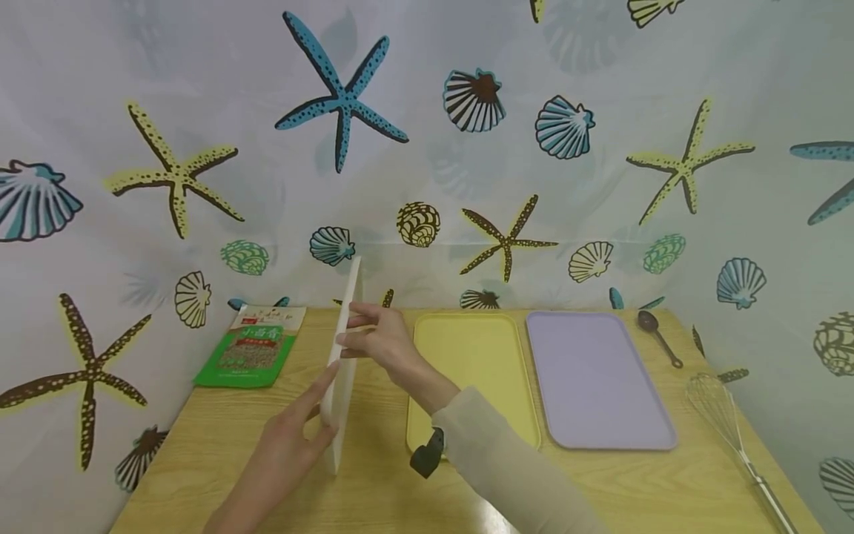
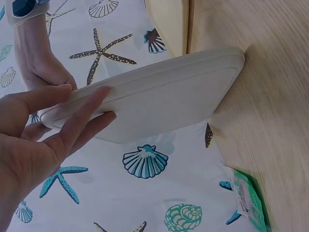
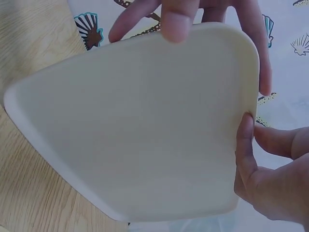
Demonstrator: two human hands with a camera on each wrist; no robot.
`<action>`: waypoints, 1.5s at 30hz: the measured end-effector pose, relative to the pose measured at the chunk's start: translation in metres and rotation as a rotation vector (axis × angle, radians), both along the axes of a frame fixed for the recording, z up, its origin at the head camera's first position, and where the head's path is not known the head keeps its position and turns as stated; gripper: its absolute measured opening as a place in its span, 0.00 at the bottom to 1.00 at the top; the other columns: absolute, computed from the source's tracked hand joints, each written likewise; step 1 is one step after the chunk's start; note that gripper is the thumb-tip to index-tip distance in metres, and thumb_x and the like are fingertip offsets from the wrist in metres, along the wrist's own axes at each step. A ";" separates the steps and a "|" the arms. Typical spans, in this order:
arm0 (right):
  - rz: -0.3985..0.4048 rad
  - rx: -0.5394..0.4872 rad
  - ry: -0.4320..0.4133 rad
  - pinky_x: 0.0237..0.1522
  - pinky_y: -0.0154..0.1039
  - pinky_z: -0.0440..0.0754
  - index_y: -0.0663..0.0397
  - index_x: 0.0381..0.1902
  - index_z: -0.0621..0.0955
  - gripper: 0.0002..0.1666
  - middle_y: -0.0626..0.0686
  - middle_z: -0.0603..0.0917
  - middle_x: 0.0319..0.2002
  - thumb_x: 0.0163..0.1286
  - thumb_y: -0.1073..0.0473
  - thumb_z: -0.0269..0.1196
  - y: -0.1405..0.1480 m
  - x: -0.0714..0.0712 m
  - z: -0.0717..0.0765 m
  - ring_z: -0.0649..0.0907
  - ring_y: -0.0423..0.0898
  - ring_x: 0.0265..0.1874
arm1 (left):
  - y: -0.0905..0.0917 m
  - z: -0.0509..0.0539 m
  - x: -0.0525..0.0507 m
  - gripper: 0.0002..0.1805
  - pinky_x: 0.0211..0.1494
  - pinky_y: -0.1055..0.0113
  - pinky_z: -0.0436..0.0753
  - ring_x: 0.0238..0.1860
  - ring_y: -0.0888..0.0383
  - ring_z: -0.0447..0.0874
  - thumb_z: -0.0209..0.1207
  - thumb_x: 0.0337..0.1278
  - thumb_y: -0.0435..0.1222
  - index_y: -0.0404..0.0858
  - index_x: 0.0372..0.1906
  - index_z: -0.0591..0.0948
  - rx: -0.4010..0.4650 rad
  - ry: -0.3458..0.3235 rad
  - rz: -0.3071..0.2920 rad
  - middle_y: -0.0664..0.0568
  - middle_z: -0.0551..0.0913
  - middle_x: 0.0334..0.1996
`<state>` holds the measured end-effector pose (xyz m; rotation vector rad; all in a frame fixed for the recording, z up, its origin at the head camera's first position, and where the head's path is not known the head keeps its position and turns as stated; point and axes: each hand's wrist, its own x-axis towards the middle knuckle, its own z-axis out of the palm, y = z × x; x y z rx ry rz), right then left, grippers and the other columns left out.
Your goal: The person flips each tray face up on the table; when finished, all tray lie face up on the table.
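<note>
A white tray (image 1: 345, 371) stands on end, nearly upright, on the left half of the table. Its lower end seems to touch the wood in both wrist views. My left hand (image 1: 287, 445) grips the near edge, thumb on one face and fingers on the other. Higher up, my right hand (image 1: 383, 341) pinches the rim between thumb and fingers. The left wrist view shows the tray's flat underside (image 2: 164, 101) past the left hand (image 2: 48, 130). The right wrist view shows its other face (image 3: 140, 130), with the right hand (image 3: 275, 179) at the upper edge.
A yellow tray (image 1: 467, 326) and a lilac tray (image 1: 600, 378) lie flat, to the right of the white one. A green packet (image 1: 253, 348) lies at the back left. On the far right are a dark spoon (image 1: 657, 337) and a wire whisk (image 1: 734, 445). A patterned curtain (image 1: 427, 170) hangs behind.
</note>
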<state>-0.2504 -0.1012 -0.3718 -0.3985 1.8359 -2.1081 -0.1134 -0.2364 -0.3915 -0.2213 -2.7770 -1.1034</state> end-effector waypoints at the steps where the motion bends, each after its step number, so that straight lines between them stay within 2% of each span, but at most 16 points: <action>1: 0.007 0.002 0.003 0.36 0.39 0.87 0.63 0.65 0.72 0.35 0.56 0.78 0.45 0.58 0.74 0.66 -0.001 0.000 0.000 0.84 0.45 0.31 | 0.000 0.001 0.001 0.48 0.49 0.49 0.83 0.54 0.36 0.78 0.61 0.54 0.23 0.53 0.76 0.54 -0.004 -0.005 0.010 0.34 0.65 0.68; 5: 0.023 -0.004 0.013 0.37 0.40 0.87 0.63 0.64 0.72 0.33 0.55 0.80 0.44 0.59 0.73 0.66 -0.002 0.002 0.001 0.85 0.47 0.33 | -0.003 0.004 0.005 0.44 0.52 0.46 0.81 0.55 0.38 0.78 0.61 0.55 0.25 0.47 0.75 0.57 -0.023 0.005 0.032 0.35 0.67 0.66; 8: 0.035 -0.021 0.024 0.39 0.42 0.86 0.65 0.66 0.70 0.30 0.62 0.80 0.47 0.65 0.70 0.62 0.001 0.001 -0.008 0.86 0.55 0.38 | -0.006 0.004 0.006 0.42 0.49 0.48 0.82 0.53 0.38 0.80 0.62 0.55 0.25 0.45 0.74 0.60 -0.031 0.035 0.044 0.34 0.69 0.64; 10: 0.042 0.005 0.029 0.43 0.45 0.86 0.67 0.66 0.68 0.28 0.66 0.80 0.49 0.70 0.67 0.58 0.006 -0.002 -0.021 0.85 0.58 0.42 | -0.008 0.004 0.007 0.41 0.45 0.52 0.84 0.51 0.38 0.81 0.63 0.55 0.25 0.44 0.74 0.61 -0.027 0.054 0.056 0.32 0.71 0.62; 13: 0.039 0.109 0.011 0.47 0.49 0.84 0.69 0.67 0.65 0.28 0.68 0.78 0.52 0.72 0.63 0.54 0.018 -0.004 -0.049 0.84 0.60 0.46 | -0.011 0.006 0.010 0.39 0.40 0.57 0.86 0.49 0.37 0.82 0.62 0.56 0.26 0.43 0.73 0.63 -0.021 0.066 0.075 0.29 0.73 0.60; 18: 0.029 0.271 -0.055 0.48 0.51 0.83 0.69 0.67 0.65 0.30 0.66 0.78 0.53 0.71 0.62 0.56 0.032 -0.004 -0.097 0.82 0.60 0.48 | -0.018 0.008 0.014 0.36 0.39 0.60 0.86 0.50 0.37 0.81 0.61 0.59 0.29 0.40 0.72 0.64 0.000 0.045 0.116 0.28 0.73 0.58; 21: 0.045 0.328 -0.069 0.47 0.50 0.83 0.67 0.68 0.64 0.32 0.64 0.78 0.54 0.69 0.61 0.58 0.032 -0.003 -0.116 0.82 0.59 0.47 | -0.021 0.011 0.015 0.35 0.39 0.62 0.86 0.51 0.36 0.80 0.61 0.59 0.28 0.38 0.72 0.64 0.027 0.038 0.133 0.29 0.72 0.60; 23: 0.054 0.355 -0.073 0.46 0.49 0.84 0.66 0.69 0.64 0.34 0.64 0.77 0.56 0.69 0.61 0.59 0.030 -0.001 -0.124 0.82 0.57 0.46 | -0.022 0.012 0.015 0.35 0.39 0.63 0.86 0.51 0.36 0.80 0.61 0.59 0.28 0.37 0.72 0.63 0.051 0.036 0.145 0.29 0.70 0.62; 26: 0.054 0.368 -0.091 0.46 0.46 0.84 0.67 0.69 0.63 0.35 0.65 0.75 0.60 0.68 0.62 0.59 0.026 0.003 -0.132 0.82 0.55 0.47 | -0.024 0.013 0.013 0.35 0.39 0.66 0.86 0.52 0.37 0.80 0.60 0.60 0.28 0.35 0.72 0.63 0.101 0.020 0.178 0.30 0.71 0.62; 31: 0.051 0.322 -0.114 0.48 0.42 0.83 0.69 0.69 0.62 0.36 0.67 0.72 0.62 0.65 0.65 0.60 0.019 0.004 -0.141 0.81 0.55 0.52 | -0.029 0.011 0.010 0.34 0.37 0.70 0.86 0.55 0.38 0.78 0.58 0.62 0.27 0.34 0.72 0.61 0.235 -0.041 0.254 0.28 0.72 0.59; 33: 0.051 0.309 -0.111 0.50 0.43 0.83 0.69 0.69 0.62 0.38 0.68 0.71 0.63 0.64 0.66 0.61 0.017 0.004 -0.143 0.79 0.57 0.55 | -0.033 0.012 0.009 0.34 0.38 0.70 0.86 0.57 0.38 0.76 0.57 0.64 0.28 0.34 0.73 0.60 0.298 -0.072 0.281 0.27 0.71 0.60; 36: 0.027 0.327 -0.074 0.56 0.48 0.78 0.68 0.68 0.64 0.40 0.65 0.74 0.61 0.59 0.66 0.65 0.015 0.004 -0.147 0.77 0.58 0.57 | -0.037 0.011 0.007 0.33 0.38 0.69 0.86 0.58 0.40 0.75 0.55 0.65 0.29 0.34 0.73 0.60 0.387 -0.083 0.318 0.27 0.69 0.62; 39: 0.000 0.335 -0.039 0.59 0.51 0.76 0.68 0.65 0.68 0.39 0.62 0.80 0.56 0.56 0.67 0.68 0.015 0.005 -0.151 0.79 0.57 0.55 | -0.043 0.007 0.005 0.32 0.38 0.67 0.86 0.54 0.53 0.80 0.55 0.66 0.28 0.33 0.72 0.60 0.470 -0.080 0.337 0.27 0.68 0.63; 43: -0.012 0.302 -0.058 0.52 0.47 0.81 0.69 0.61 0.73 0.33 0.59 0.85 0.45 0.55 0.72 0.67 0.017 0.006 -0.149 0.83 0.52 0.45 | -0.051 0.005 0.005 0.32 0.38 0.63 0.86 0.42 0.73 0.81 0.56 0.64 0.27 0.32 0.72 0.61 0.558 -0.082 0.328 0.27 0.68 0.62; 45: -0.013 0.294 -0.080 0.48 0.44 0.82 0.70 0.60 0.74 0.33 0.58 0.86 0.41 0.55 0.74 0.67 0.018 0.006 -0.145 0.84 0.49 0.41 | -0.056 0.005 0.004 0.32 0.39 0.61 0.86 0.39 0.75 0.81 0.57 0.64 0.29 0.32 0.72 0.61 0.602 -0.098 0.325 0.27 0.68 0.62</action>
